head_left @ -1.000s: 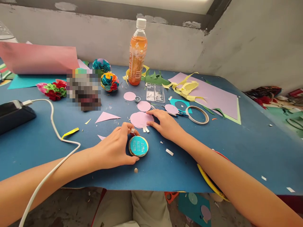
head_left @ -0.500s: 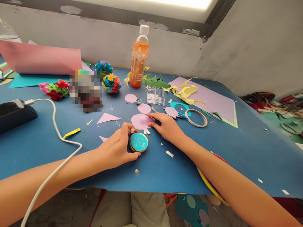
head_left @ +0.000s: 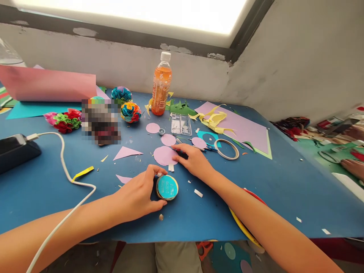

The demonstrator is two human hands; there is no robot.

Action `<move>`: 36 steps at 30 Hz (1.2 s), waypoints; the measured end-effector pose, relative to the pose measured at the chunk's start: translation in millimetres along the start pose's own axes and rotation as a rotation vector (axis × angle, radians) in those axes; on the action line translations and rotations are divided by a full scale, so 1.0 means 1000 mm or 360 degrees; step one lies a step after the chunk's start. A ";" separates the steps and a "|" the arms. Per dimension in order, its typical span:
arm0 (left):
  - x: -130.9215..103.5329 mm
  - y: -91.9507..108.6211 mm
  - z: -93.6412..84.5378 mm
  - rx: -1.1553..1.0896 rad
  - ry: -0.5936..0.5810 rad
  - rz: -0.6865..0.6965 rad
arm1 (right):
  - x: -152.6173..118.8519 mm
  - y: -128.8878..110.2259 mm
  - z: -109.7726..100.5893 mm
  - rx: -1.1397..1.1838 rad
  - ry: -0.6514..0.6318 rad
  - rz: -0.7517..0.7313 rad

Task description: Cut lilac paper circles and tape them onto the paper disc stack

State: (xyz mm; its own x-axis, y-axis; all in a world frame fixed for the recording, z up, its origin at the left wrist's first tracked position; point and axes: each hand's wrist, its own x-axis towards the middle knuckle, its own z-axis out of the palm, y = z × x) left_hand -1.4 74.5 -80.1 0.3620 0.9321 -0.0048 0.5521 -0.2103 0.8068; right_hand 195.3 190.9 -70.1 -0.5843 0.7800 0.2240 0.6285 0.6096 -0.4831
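Note:
My left hand [head_left: 143, 189] curves around a low round disc [head_left: 167, 187], its thumb and fingers at the rim. The disc has a blue top with shiny patches and a pale edge, and it lies near the table's front. Just beyond it, my right hand [head_left: 192, 159] has thumb and index finger at the right edge of a lilac paper circle [head_left: 164, 156]. Small white strips [head_left: 171, 167] stick out under that circle's near edge. Smaller lilac circles [head_left: 168, 140] lie farther back, one with a small grey round piece [head_left: 162, 131] at its side.
An orange drink bottle [head_left: 162, 85] stands at the back. A tape ring [head_left: 226, 149], a clear plastic case [head_left: 181, 124], paper scraps [head_left: 127, 152] and ruffled paper balls [head_left: 131, 112] lie around. A white cable [head_left: 64, 159] crosses my left forearm. Another person's hand [head_left: 352, 167] shows far right.
The view has tilted up and shifted right. Under my right fingers, two overlapping lilac outlines have become one round outline. My left hand stays around the blue-topped disc.

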 end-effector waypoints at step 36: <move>0.008 -0.006 -0.010 0.0090 0.0013 0.0071 | 0.016 0.058 -0.060 0.0116 0.0518 0.0713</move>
State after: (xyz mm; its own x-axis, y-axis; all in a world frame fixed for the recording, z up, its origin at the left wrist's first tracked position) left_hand -9.4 86.1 -79.6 0.3809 0.9239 0.0354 0.5772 -0.2675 0.7715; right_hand 252.6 247.3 -44.0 -0.0724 0.9711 0.2274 0.7351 0.2061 -0.6459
